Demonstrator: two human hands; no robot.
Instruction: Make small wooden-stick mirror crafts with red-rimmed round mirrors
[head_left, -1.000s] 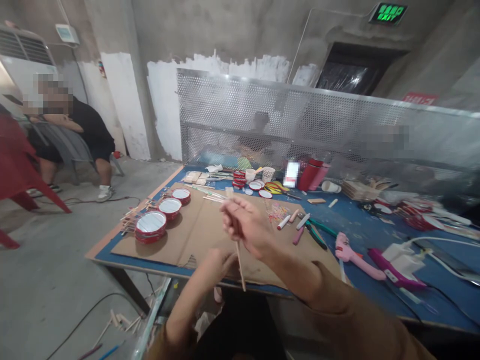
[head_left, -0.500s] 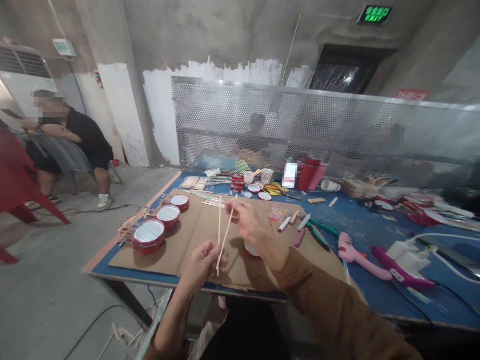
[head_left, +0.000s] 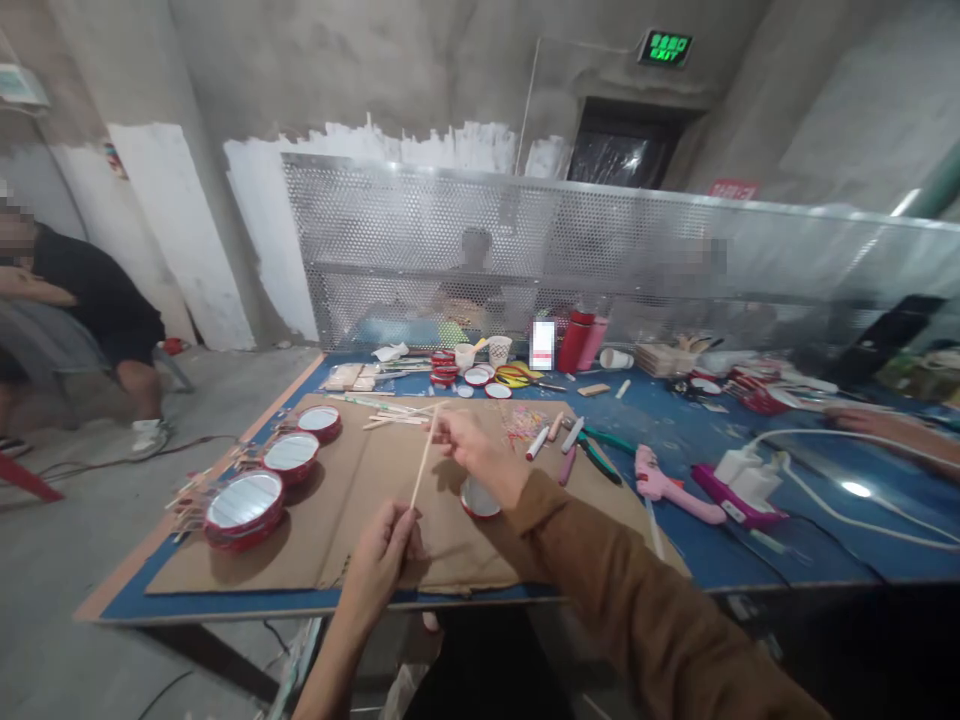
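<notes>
My left hand (head_left: 391,548) pinches the lower end of a thin wooden stick (head_left: 424,462), which slants up above the cardboard sheet (head_left: 360,480). At the stick's upper end the fingers of my right hand (head_left: 466,442) are closed on it. Whether a second stick lies along it I cannot tell. Partly behind my right forearm sits a small round red-rimmed piece with a pale top (head_left: 477,500). On the left stand several red drum-like pieces, the nearest one (head_left: 244,502) the largest, with sticks at their sides. Loose sticks (head_left: 401,414) lie beyond my hands.
Right of the cardboard lie markers (head_left: 537,443), pliers (head_left: 600,462), a pink glue gun (head_left: 667,485) and a purple power strip (head_left: 735,498) with cables. Bottles (head_left: 576,342) and cups stand before a perforated metal screen (head_left: 420,250). Another person's hand (head_left: 892,430) is at far right.
The view has swung to the right. Two separate sticks showed between my hands before; now only one stick line shows, stretched between both hands.
</notes>
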